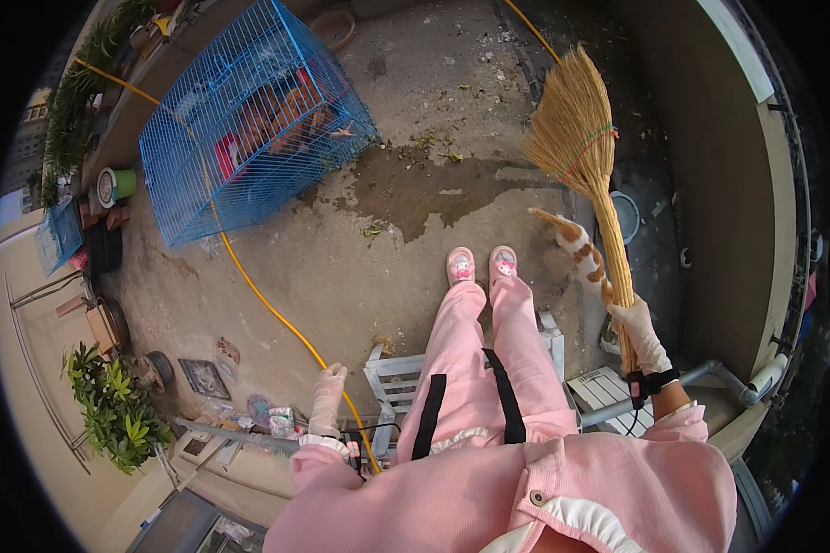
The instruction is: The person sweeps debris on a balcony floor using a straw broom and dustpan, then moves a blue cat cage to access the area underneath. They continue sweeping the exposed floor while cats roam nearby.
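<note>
My right hand [638,330], in a thin whitish glove, is closed around the handle of a straw broom [584,131]. The broom's bristles point away from me, bound with green and red cord. My left hand [330,384], gloved alike, is at the lower middle beside a yellow hose [277,314]; its fingers look curled, and whether they hold anything cannot be told. The hose runs across the ground to a blue wire cage [249,131]. Brown-feathered birds, seemingly chickens, and red containers are in the cage. An orange-and-white cat [581,252] stands just left of the broom handle.
A white slatted bench [395,370] is behind my legs. A wet patch [422,197] with leaf scraps marks the concrete. A round basin [624,216] lies beyond the broom handle, near the right wall [705,173]. Pipes [698,377] and a leafy plant [114,408] flank me.
</note>
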`<action>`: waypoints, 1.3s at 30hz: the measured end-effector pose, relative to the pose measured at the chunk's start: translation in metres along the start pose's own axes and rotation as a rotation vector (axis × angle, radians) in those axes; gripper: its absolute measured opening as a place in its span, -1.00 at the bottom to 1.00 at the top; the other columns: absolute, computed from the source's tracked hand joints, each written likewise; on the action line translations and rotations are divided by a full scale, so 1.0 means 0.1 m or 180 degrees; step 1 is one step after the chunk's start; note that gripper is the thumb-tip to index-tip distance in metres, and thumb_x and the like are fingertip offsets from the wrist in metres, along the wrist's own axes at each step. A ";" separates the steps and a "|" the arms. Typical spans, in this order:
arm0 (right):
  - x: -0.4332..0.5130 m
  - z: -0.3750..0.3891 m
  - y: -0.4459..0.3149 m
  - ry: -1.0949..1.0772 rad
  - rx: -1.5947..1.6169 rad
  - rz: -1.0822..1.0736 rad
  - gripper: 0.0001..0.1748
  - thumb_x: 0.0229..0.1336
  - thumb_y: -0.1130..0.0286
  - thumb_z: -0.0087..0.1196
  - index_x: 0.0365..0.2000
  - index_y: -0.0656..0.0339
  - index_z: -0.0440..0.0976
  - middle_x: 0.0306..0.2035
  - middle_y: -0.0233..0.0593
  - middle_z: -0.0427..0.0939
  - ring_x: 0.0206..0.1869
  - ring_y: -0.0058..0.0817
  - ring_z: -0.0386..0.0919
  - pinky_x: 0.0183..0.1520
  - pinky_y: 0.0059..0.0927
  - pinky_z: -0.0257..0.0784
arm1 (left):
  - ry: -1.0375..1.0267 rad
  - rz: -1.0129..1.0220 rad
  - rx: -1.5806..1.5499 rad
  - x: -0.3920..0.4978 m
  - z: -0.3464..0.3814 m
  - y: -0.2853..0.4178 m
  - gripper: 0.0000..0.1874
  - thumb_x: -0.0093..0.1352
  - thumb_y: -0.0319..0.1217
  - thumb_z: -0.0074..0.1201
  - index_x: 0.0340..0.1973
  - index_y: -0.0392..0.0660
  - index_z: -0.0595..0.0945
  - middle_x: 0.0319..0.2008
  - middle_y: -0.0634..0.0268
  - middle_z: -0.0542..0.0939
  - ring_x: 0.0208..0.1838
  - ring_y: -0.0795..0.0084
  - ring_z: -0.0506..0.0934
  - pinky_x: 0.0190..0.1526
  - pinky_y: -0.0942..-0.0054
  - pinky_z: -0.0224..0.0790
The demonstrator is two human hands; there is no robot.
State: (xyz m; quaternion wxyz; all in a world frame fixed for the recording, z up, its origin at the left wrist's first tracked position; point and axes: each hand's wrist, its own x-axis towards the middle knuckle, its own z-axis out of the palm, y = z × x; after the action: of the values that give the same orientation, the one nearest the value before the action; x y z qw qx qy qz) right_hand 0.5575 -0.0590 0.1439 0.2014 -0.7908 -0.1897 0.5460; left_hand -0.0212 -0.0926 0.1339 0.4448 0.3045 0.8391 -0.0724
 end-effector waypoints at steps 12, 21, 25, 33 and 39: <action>0.64 0.83 -0.30 -0.1006 -0.3799 -0.0565 -0.44 -0.17 0.19 0.08 -0.15 0.33 0.28 -0.36 0.07 0.50 -0.27 -0.10 0.49 -0.21 -0.25 0.39 | 0.0107 -0.0600 -0.0478 -0.85 0.92 -0.78 -0.64 0.22 -0.27 -0.01 -0.13 -0.22 0.51 -0.13 0.02 0.49 -0.05 0.22 0.45 0.02 0.45 0.21; 1.00 2.99 -0.24 -0.2410 -0.4038 -0.0740 -0.53 -0.15 0.26 0.00 -0.16 0.27 0.37 -0.42 -0.01 0.53 -0.33 -0.22 0.54 -0.24 -0.26 0.42 | -0.0043 -0.0482 -0.1034 -1.20 1.22 -1.24 -0.65 0.25 -0.36 -0.05 -0.09 -0.28 0.47 -0.10 0.09 0.49 -0.03 0.28 0.44 0.05 0.47 0.20; 1.36 3.41 -0.28 -0.2303 -0.4122 -0.0662 -0.58 -0.16 0.19 0.02 -0.29 0.27 0.47 -0.37 -0.06 0.54 -0.28 -0.24 0.53 -0.20 -0.33 0.41 | -0.0016 -0.0951 -0.1150 -1.17 1.14 -1.52 -0.65 0.26 -0.35 -0.04 -0.09 -0.28 0.47 -0.12 0.12 0.51 -0.03 0.31 0.43 0.05 0.50 0.19; 1.61 1.84 -0.80 -0.0862 -0.2465 0.0120 -0.56 -0.08 0.31 0.10 -0.15 0.27 0.36 -0.53 -0.27 0.46 -0.54 -0.48 0.45 -0.52 -0.48 0.38 | -0.0462 -0.1176 -0.1344 -0.69 0.94 -1.56 -0.63 0.27 -0.33 -0.03 -0.07 -0.29 0.46 -0.10 0.15 0.50 -0.02 0.35 0.43 0.06 0.52 0.18; 1.04 1.14 -1.10 -0.0212 -0.2770 -0.0347 -0.47 -0.08 0.38 0.04 -0.03 0.27 0.26 -0.65 -0.37 0.35 -0.75 -0.62 0.31 -0.72 -0.58 0.25 | -0.0532 -0.0941 -0.1469 -0.56 0.86 -1.46 -0.61 0.28 -0.32 -0.02 -0.06 -0.30 0.44 -0.08 0.15 0.49 0.01 0.39 0.41 0.07 0.55 0.15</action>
State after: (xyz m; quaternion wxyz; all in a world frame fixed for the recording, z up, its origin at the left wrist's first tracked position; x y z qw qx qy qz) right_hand 0.4755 0.1005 0.0832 -0.1281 -0.7728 -0.4498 0.4291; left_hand -0.0218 -0.2683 0.1053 0.5547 0.0626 0.8291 0.0316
